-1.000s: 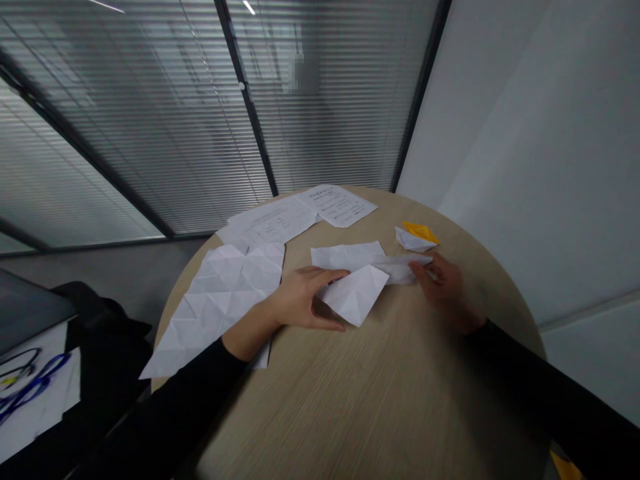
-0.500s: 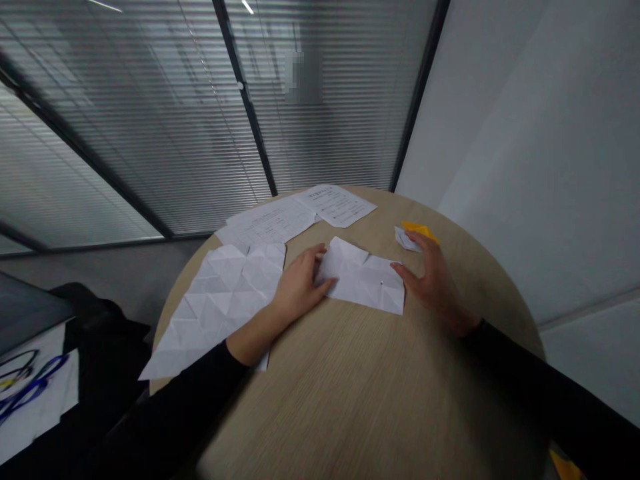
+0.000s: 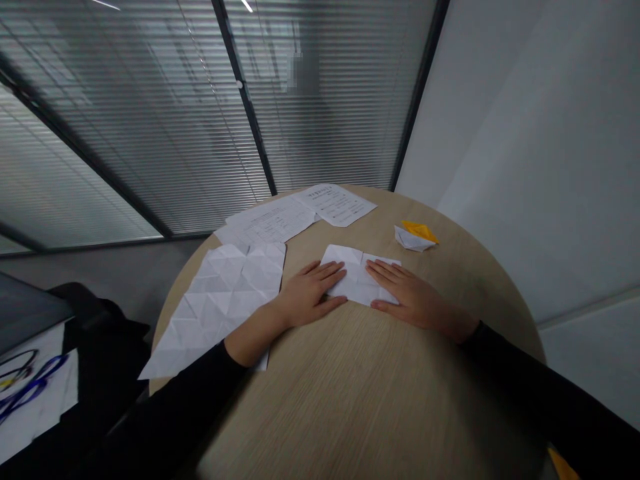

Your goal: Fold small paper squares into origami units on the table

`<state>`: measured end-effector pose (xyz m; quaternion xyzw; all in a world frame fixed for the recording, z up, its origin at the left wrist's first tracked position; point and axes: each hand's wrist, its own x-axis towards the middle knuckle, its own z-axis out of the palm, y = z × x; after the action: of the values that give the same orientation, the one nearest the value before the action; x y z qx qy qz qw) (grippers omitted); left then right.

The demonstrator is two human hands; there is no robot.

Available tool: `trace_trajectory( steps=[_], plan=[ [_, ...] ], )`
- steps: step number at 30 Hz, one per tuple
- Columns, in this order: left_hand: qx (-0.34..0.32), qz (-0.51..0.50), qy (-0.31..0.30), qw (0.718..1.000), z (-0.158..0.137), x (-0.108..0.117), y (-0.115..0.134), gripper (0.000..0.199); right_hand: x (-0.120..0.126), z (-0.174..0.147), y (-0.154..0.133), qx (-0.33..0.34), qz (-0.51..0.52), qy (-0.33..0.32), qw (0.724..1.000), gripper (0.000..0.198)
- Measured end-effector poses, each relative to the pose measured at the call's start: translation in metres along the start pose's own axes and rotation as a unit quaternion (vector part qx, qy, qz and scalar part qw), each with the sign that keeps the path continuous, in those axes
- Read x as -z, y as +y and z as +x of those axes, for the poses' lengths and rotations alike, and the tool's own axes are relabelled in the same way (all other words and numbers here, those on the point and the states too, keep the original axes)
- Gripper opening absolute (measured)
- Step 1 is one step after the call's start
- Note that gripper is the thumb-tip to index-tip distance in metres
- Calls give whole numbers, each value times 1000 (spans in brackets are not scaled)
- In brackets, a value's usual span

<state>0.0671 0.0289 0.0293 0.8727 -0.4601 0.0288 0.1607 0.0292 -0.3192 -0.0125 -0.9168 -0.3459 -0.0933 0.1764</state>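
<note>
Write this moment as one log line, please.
left hand: on folded paper | right hand: on same paper | beside left hand: creased sheet | beyond right hand: white origami, yellow origami

Near tabletop (image 3: 360, 393) free, folded paper (image 3: 356, 283) blocks ctr, boats (image 3: 412, 241) back R

The place looked like an office, perhaps a small meeting room: slatted blinds (image 3: 345, 133) covered a glass partition (image 3: 150, 133) divided by dark frames (image 3: 243, 93), a plain pale wall (image 3: 540, 167) rose beside it, and printed sheets (image 3: 340, 205) lay along the round table's (image 3: 380, 387) far edge.
</note>
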Motion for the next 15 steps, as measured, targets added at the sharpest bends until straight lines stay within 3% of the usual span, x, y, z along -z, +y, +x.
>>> trace_trajectory(
  steps=[6, 11, 13, 15],
  plan=[
    [-5, 52, 16, 998, 3, 7, 2, 65, 9, 1, 3, -12, -9, 18, 1000, 80],
    [-2, 71, 52, 996, 4, 9, 3, 57, 19, 2, -4, 24, -1, 42, 999, 106],
    [-6, 76, 66, 995, 5, 9, 3, 56, 21, 3, -7, 31, -3, 56, 998, 97],
    [-15, 80, 77, 994, 4, 8, 2, 52, 21, 3, -5, 32, -6, 70, 997, 76]
  ],
)
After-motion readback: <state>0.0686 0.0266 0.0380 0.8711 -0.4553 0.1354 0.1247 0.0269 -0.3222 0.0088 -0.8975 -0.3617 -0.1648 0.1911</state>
